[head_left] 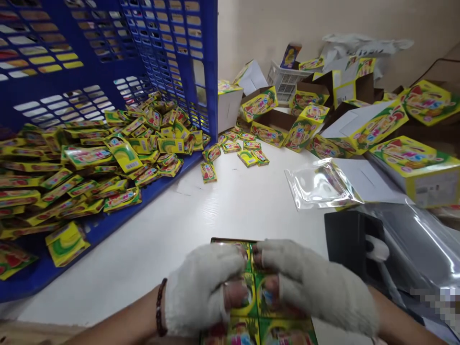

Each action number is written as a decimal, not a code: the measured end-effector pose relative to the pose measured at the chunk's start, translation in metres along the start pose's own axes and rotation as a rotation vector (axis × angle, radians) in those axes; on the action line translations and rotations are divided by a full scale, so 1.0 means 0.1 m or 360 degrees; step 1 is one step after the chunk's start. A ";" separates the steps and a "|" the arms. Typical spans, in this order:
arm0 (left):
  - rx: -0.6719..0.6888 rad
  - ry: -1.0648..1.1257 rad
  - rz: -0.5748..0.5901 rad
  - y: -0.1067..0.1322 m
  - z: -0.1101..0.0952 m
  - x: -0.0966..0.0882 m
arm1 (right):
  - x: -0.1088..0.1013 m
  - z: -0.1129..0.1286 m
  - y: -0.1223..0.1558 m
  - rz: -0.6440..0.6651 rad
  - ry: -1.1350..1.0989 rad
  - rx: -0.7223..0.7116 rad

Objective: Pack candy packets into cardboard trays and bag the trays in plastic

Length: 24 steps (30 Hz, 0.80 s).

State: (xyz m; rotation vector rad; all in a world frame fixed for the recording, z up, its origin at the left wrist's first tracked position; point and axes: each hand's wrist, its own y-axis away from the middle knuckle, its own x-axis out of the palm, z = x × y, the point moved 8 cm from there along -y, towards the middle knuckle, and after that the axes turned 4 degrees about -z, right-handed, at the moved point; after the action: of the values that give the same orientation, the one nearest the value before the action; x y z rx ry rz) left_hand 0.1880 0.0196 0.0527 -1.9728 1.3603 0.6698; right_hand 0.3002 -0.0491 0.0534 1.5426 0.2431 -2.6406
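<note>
Small yellow-and-green printed boxes (283, 331) stand in two columns at the bottom centre, with a thin dark edge along their far side. My left hand (208, 285), in a whitish glove with bare fingertips, lies over the left column, its fingers extended and touching the tops. Over the right column rests my right hand (312, 282), gloved the same way, fingers stretched out and slightly blurred. Neither hand is wrapped round a box. Both hands hide part of the columns.
A blue plastic crate (212, 62) tipped on its side at left spills many small boxes (132, 129). Several larger printed cartons (413, 158) are heaped at back right. Clear plastic film (319, 184) and a black object (345, 239) lie at right on the white table (251, 196).
</note>
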 end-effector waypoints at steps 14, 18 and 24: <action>-0.1325 -0.0789 -0.0493 -1.20 2.22 -0.60 | -0.34 -2.59 -2.09 -0.0339 0.0562 0.1315; -0.1196 -0.0770 -0.0203 -1.06 2.11 -0.51 | -0.32 -2.59 -2.20 -0.0279 0.0471 0.1170; -0.0403 -0.1066 0.0080 -1.08 1.86 -0.58 | -0.13 -2.37 -1.72 -0.0287 -0.0912 0.1464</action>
State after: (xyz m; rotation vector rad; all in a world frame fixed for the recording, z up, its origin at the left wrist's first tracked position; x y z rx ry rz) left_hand 0.2610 0.2212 -0.0058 -1.6587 0.9398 1.4281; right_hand 0.4850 0.1614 -0.0328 0.7608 -1.0289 -3.3937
